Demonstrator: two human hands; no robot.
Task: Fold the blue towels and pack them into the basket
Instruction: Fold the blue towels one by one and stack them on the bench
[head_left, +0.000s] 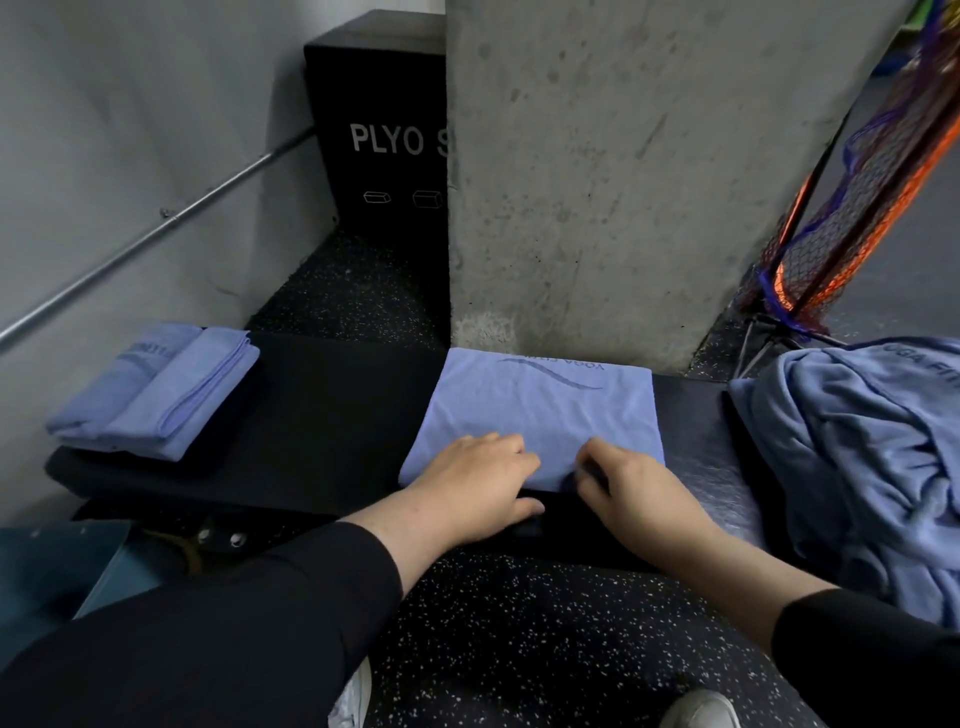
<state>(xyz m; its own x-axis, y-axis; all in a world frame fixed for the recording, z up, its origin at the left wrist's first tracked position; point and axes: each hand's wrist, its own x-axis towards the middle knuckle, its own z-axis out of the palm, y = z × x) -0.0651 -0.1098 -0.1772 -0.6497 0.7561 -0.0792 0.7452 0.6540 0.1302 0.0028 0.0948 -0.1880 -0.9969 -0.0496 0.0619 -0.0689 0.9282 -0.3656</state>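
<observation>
Head view: your left hand (480, 480) lies flat and your right hand (631, 486) pinches the towel (540, 410) at the bench's (332, 410) near edge; folded stack (156, 389) left, pile (857, 457) unfolded, basket unseen.

A black bench (332, 415) carries a folded stack (156, 389) at its left end, one flat towel (540, 410) mid-bench, and a crumpled heap (857, 457) at right.
</observation>
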